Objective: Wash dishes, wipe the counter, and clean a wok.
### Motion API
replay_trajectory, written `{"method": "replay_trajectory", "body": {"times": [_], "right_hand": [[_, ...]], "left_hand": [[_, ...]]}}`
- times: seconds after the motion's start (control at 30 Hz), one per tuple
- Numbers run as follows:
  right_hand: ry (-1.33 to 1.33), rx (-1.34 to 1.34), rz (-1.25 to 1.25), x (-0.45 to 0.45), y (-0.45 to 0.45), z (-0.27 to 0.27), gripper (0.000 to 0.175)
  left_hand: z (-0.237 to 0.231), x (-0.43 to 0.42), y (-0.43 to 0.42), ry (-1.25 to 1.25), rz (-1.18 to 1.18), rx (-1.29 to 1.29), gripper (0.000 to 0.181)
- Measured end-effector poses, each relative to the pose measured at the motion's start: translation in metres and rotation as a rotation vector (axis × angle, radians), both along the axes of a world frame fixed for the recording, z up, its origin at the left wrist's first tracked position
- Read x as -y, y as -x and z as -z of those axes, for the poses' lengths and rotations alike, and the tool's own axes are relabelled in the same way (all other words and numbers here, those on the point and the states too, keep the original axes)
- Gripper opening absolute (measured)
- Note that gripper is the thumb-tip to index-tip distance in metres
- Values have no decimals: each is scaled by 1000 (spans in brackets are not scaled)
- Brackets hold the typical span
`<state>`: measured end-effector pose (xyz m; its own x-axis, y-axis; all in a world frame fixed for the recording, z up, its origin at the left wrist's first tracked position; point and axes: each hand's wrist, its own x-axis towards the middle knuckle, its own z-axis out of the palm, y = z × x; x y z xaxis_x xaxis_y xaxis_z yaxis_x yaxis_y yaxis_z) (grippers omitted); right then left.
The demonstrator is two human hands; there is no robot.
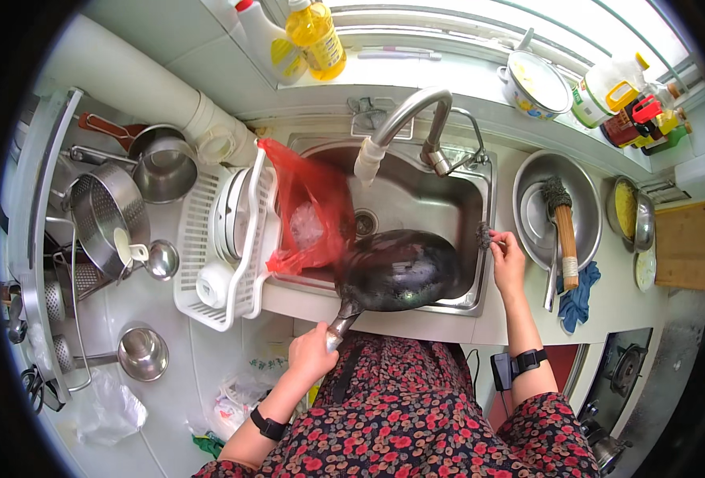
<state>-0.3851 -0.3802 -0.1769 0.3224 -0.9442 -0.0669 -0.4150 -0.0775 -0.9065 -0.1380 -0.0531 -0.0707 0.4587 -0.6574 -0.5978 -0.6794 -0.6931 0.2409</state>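
My left hand (313, 354) grips the handle of a dark wok (403, 269). The wok is tipped over the front of the stainless-steel sink (472, 179), its blackened outer side facing up. At the sink's right rim, my right hand (506, 260) pinches a small grey wire scouring pad (483, 235), apart from the wok. A red plastic bag (313, 209) hangs open on the sink's left side, against the dish rack. Over the basin arches the tap (415, 110) with a white nozzle; I cannot tell whether water runs.
A white dish rack (206, 197) with plates and a bowl stands left of the sink. To the right, a metal basin (523, 173) holds a bamboo-handled brush (564, 239) and a ladle, beside a blue cloth (578, 302). Bottles (316, 42) and a lidded enamel pot (535, 86) line the sill.
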Motion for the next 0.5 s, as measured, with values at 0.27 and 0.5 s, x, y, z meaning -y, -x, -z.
{"method": "replay_trajectory", "body": {"times": [0.27,0.5], "right_hand": [[-65,80,-115,-5,1,16,7],[-245,159,-143,-4,-2,27,6]], "left_hand": [[18,-16,30,45,-48,48,41],[39,-38,57,115,-106,80,41]]}}
